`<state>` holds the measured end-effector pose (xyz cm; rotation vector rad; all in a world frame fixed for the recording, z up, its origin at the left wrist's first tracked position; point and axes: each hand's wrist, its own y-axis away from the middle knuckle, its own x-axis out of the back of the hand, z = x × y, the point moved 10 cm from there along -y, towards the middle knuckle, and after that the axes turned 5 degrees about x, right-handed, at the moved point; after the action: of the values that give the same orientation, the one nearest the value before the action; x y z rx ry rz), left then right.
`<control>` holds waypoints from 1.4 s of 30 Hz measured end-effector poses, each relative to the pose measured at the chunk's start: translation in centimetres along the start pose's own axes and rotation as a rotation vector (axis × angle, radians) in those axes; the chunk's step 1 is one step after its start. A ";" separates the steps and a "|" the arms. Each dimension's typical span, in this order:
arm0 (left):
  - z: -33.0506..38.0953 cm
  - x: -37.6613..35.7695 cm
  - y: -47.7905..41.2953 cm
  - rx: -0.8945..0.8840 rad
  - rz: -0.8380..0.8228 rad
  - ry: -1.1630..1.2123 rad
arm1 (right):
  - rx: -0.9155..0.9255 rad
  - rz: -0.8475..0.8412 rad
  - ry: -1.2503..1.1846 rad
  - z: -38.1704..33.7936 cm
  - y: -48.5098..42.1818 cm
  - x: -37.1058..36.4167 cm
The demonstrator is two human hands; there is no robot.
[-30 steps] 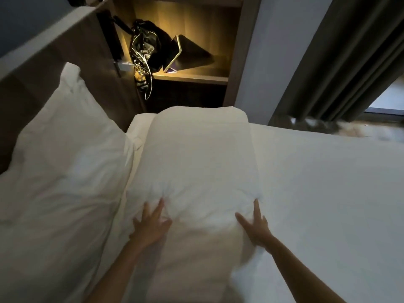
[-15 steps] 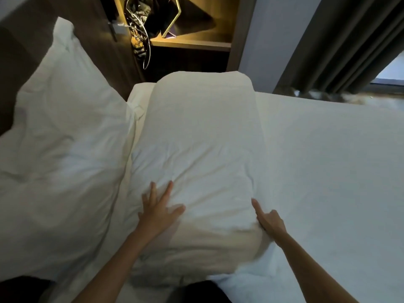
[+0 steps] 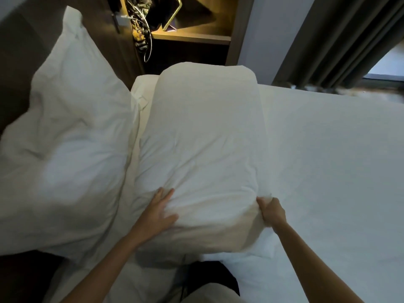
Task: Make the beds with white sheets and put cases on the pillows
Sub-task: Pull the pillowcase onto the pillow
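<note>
Seen from the head: two plump white cloth pillows. Middle pillow [image 3: 203, 149] lying lengthwise on the white-sheeted bed [image 3: 328, 171], puffy, creased toward its near end. Left pillow [image 3: 65, 138] just beside it, cut off by the frame edge. Left hand [image 3: 156, 212] spread flat on the middle pillow's near left side; right hand [image 3: 273, 212] curled, pinching its near right corner, fingertips buried in cloth. Beyond, one lit wooden shelf [image 3: 192, 36], contents hard to make out.
</note>
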<state>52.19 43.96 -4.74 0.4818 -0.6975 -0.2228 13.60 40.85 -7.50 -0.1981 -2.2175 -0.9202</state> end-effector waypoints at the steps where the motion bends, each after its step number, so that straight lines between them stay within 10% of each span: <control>1: -0.5 0.7 0.7 -0.008 0.043 0.067 | 0.068 0.055 0.014 -0.9 0.4 0.6; 7: -6.9 4.6 6.1 0.076 0.269 0.059 | 0.710 0.225 0.169 -7.6 9.1 -1.4; 16: -12.5 0.5 10.7 0.140 0.191 0.026 | 1.340 -0.112 0.448 -14.1 23.4 -15.6; 21: -13.9 -0.6 10.0 0.097 0.319 0.096 | 1.378 -0.227 0.675 -13.4 24.8 -22.4; 30: -15.3 -0.1 7.8 0.098 0.399 0.236 | 1.569 0.225 0.877 -16.3 25.4 -24.8; 37: -13.8 3.2 4.8 0.046 0.337 0.206 | 1.668 -0.085 0.817 -17.5 24.9 -23.3; 42: -11.0 4.1 4.8 -0.069 0.408 0.098 | 1.594 0.051 0.649 -19.9 23.8 -15.7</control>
<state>62.75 50.55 -7.39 0.2736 -0.6748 0.1588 45.47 46.97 4.94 0.6748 -1.6787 0.8481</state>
